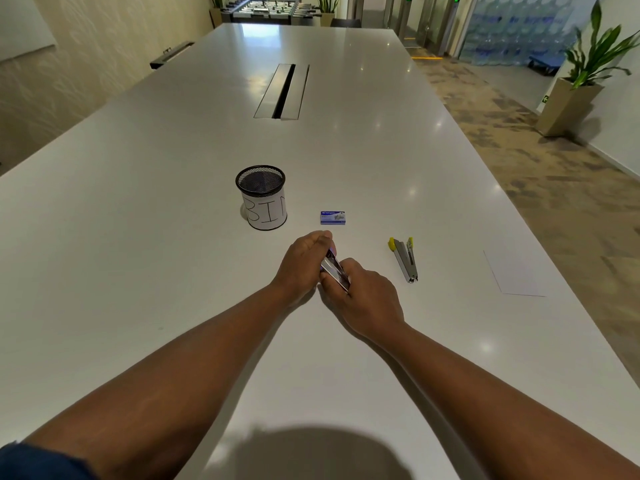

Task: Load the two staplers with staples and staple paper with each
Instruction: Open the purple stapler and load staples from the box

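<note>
- Left hand (300,265) and right hand (363,296) both grip purple stapler (334,268).
- Yellow stapler (406,259) lies right; staple box (332,217) beyond.

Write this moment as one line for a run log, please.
both hands gripping purple stapler | yellow stapler lying untouched | staple box closed | paper far right
</note>
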Demonstrator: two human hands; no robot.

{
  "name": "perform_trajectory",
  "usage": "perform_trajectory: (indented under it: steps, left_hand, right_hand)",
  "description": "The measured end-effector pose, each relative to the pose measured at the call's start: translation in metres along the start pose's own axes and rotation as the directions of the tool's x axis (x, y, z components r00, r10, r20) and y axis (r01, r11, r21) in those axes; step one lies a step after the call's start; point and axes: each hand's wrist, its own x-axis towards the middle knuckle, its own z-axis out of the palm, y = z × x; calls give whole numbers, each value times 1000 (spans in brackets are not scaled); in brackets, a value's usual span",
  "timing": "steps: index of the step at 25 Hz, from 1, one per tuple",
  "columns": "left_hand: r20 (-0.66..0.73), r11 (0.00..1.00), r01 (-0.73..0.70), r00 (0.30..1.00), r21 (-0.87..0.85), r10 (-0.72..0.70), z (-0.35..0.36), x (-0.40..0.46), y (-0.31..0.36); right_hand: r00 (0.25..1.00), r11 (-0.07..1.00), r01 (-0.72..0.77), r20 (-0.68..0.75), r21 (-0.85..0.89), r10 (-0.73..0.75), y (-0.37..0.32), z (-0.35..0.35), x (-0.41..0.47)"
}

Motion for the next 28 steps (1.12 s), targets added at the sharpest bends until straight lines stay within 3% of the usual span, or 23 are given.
perform_trajectory:
  steps: [3,12,22,28]
  left_hand:
    - [-16,995,38,999,-96,-40,-2,0,3]
    - [-18,999,39,999,2,-39,-1,-3,4]
    - [-5,992,26,1000,-126,-27,0,-7,8]
    - [-5,1000,-9,1000,-25,9,2,-6,7]
  right_hand:
    - [1000,999,-7,-18,37,8,0,0,0]
    - [998,999,2,-60,44,1,4,1,-1]
    - [989,981,-38,-134,188,64,5,1,-1]
    - [982,948,-74,-142,311,124,5,0,2]
